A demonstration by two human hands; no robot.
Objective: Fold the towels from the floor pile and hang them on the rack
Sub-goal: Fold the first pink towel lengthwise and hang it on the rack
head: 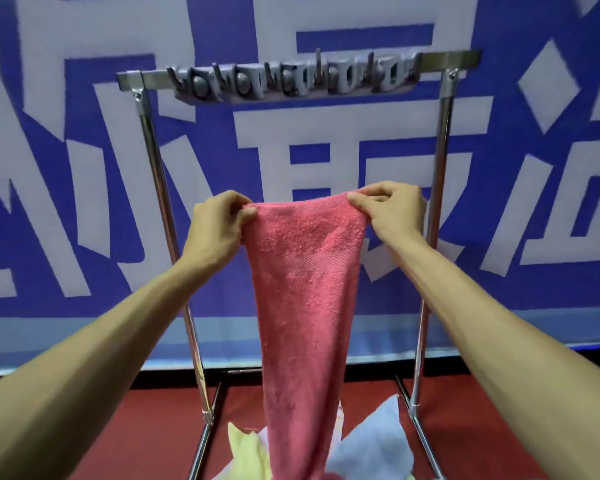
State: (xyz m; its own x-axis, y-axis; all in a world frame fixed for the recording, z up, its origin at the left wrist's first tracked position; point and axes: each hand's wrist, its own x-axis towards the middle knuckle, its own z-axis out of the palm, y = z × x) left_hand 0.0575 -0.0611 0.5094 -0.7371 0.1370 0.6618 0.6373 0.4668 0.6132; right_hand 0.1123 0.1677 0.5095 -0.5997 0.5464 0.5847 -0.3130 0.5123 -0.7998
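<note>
1. Forearms (84, 358) reach in from both lower corners; the left hand (219, 223) pinches the pink towel (305, 271) at its top left corner.
2. Held before the rack (444, 133), the towel hangs limp, its tail reaching the floor pile (371, 445). It looks soft and light and would likely sag unless held by the corners.
3. Opposite, the right hand (392, 209) pinches the top right corner.

I note one pink towel (305, 271), terry with a herringbone band, held up by its two top corners and hanging lengthwise in front of the chrome rack (153, 157). Its lower end reaches a yellow towel (246, 448) and a pale blue towel (374, 448), heaped between the rack's feet.
</note>
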